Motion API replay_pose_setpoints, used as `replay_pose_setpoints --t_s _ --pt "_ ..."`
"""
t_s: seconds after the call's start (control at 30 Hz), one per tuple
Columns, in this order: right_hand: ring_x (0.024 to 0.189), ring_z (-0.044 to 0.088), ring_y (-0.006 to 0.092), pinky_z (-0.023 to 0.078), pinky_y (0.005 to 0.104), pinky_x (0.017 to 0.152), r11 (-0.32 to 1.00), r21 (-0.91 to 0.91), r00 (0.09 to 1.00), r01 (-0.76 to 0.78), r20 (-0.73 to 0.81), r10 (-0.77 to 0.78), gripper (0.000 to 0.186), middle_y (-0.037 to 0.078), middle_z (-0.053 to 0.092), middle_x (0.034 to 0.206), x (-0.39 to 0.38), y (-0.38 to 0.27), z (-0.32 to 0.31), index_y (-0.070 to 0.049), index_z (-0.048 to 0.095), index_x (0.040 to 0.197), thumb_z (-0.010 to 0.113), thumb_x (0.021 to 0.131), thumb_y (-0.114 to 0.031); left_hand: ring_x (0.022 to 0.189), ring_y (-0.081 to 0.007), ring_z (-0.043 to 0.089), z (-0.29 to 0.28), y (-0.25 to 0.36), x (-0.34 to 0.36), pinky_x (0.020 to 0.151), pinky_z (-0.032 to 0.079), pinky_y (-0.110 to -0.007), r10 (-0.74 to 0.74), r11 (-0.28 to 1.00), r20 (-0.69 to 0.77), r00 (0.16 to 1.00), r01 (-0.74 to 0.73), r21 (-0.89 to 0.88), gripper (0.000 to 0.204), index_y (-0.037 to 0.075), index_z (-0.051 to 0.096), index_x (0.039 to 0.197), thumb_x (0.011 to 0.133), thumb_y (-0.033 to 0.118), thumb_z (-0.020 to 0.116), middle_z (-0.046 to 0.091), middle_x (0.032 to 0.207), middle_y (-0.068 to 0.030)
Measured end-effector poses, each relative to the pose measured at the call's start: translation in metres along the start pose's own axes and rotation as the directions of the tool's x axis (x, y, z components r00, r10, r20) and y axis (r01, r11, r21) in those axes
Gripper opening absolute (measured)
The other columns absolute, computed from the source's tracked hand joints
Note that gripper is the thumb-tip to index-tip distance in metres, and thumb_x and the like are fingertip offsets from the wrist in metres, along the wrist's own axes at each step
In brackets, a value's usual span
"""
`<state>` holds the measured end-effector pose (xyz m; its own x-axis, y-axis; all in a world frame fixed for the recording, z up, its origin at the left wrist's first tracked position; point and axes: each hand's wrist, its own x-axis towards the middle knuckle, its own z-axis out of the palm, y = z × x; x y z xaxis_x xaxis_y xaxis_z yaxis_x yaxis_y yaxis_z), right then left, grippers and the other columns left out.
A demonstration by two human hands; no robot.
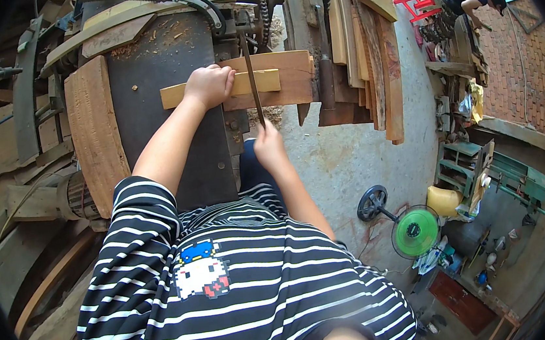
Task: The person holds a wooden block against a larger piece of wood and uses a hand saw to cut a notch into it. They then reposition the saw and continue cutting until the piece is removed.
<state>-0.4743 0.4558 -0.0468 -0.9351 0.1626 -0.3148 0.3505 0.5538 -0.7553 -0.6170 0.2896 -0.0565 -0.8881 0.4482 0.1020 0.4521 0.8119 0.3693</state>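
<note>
A pale wooden strip [225, 87] was seen lying flat across the dark machine table [159, 82], its long axis running left to right. It was pressed down near its middle by the left hand [208, 84], whose fingers were curled shut over its top. To the right, a thin dark rod [252, 80] was held at its near end by the right hand [269, 145], closed around it; the rod's long axis ran from near to far, crossing the strip almost at right angles, just right of the left hand. A broader reddish board [290, 76] lay under the strip's right end. Stacked planks [372, 49] stood further right.
</note>
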Motion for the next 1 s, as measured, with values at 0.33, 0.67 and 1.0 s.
replay_pose_setpoints --t_s 0.33,0.67,1.0 --pt "0.082 0.06 0.0453 0.047 0.049 0.068 0.999 0.017 0.997 -0.03 -0.069 0.031 0.022 0.028 0.061 0.081 -0.05 0.019 0.003 0.001 0.057 0.106 0.046 0.092 -0.013 0.078 -0.0263 0.064 -0.001 0.003 0.0 0.068 0.052 -0.039 -0.025 1.0 0.041 0.999 0.025 -0.009 0.032 0.01 0.06 0.077 0.094 0.028 0.04 0.066 0.074 -0.0098" --pt "0.073 0.06 0.0409 0.047 0.0434 0.065 0.997 0.073 0.998 0.006 -0.059 -0.002 0.023 0.025 0.061 0.076 0.031 -0.012 0.015 0.002 0.055 0.102 0.044 0.094 -0.017 0.078 -0.0258 0.064 0.0 0.003 0.002 0.068 0.051 -0.039 -0.012 1.0 0.053 0.999 0.012 0.012 0.032 0.01 0.06 0.076 0.094 0.028 0.04 0.066 0.074 -0.0095" --pt "0.083 0.06 0.0468 0.048 0.0496 0.068 1.0 0.018 0.998 -0.009 -0.06 0.01 0.028 0.031 0.061 0.084 0.005 0.006 0.016 0.003 0.055 0.111 0.046 0.093 -0.016 0.074 -0.0247 0.065 0.001 0.002 0.002 0.064 0.052 -0.04 -0.004 1.0 -0.032 0.999 0.003 -0.015 0.033 0.011 0.061 0.071 0.092 0.029 0.043 0.066 0.069 -0.0096"
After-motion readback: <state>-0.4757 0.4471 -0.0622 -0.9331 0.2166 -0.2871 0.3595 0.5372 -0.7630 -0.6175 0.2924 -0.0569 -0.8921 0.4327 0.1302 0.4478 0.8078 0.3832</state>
